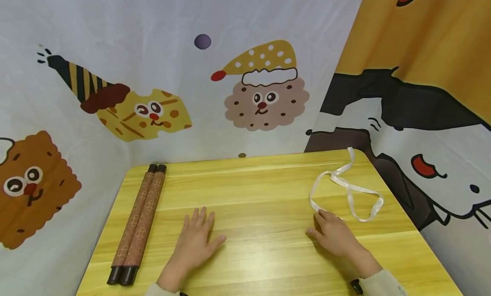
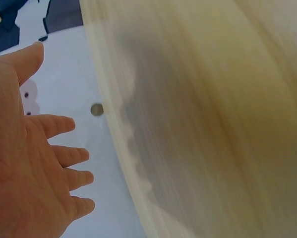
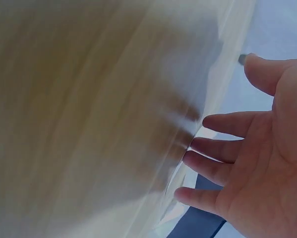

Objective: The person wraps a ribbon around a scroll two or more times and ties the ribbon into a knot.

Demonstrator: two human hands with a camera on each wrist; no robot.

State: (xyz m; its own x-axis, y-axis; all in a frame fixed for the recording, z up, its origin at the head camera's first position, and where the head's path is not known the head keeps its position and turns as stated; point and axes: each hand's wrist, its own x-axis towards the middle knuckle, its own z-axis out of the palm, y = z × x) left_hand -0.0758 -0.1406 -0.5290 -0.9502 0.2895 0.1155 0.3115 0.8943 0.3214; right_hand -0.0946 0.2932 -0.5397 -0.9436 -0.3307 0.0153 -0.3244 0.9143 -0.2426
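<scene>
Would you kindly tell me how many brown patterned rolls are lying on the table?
2. They lie side by side on the table: the outer roll nearer its left edge, the inner roll nearer the left hand. None appears hidden.

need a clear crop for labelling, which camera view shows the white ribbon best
The head view: the white ribbon lies looped on the table, nearly all visible. Left wrist shows none; right wrist is too blurred by the fingertips to tell.

Pale beige sleeves (image 1: pixel 383 284), black wrist pieces (image 1: pixel 356 286), bare left hand (image 1: pixel 194 242), bare right hand (image 1: pixel 337 236)
</scene>
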